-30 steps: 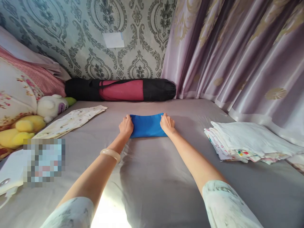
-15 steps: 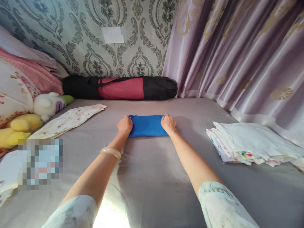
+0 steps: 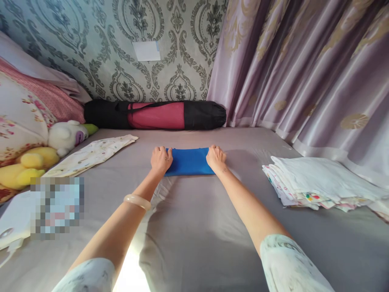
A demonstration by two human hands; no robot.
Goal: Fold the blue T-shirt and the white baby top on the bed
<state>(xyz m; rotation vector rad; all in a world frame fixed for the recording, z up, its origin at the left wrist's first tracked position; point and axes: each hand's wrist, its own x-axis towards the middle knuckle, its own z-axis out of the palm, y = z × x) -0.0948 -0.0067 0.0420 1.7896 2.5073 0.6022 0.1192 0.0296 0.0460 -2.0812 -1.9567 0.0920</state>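
A folded blue cloth point(image 3: 189, 161) lies flat on the grey bed sheet point(image 3: 194, 227) in the middle of the view. My left hand point(image 3: 161, 159) rests on its left end with the fingers curled over the edge. My right hand point(image 3: 216, 157) does the same on its right end. Both hands grip the cloth against the sheet. A pale bangle point(image 3: 137, 200) sits on my left wrist.
A black and red rolled mat bag point(image 3: 154, 114) lies along the wall behind the cloth. A patterned folded cloth point(image 3: 91, 154) and soft toys point(image 3: 45, 150) are at the left. A stack of folded white cloths point(image 3: 316, 182) sits at the right, below purple curtains point(image 3: 304, 69).
The blue cloth looks narrower front to back than a second ago. My left hand has slid slightly further onto its left end. The arms have hardly moved.
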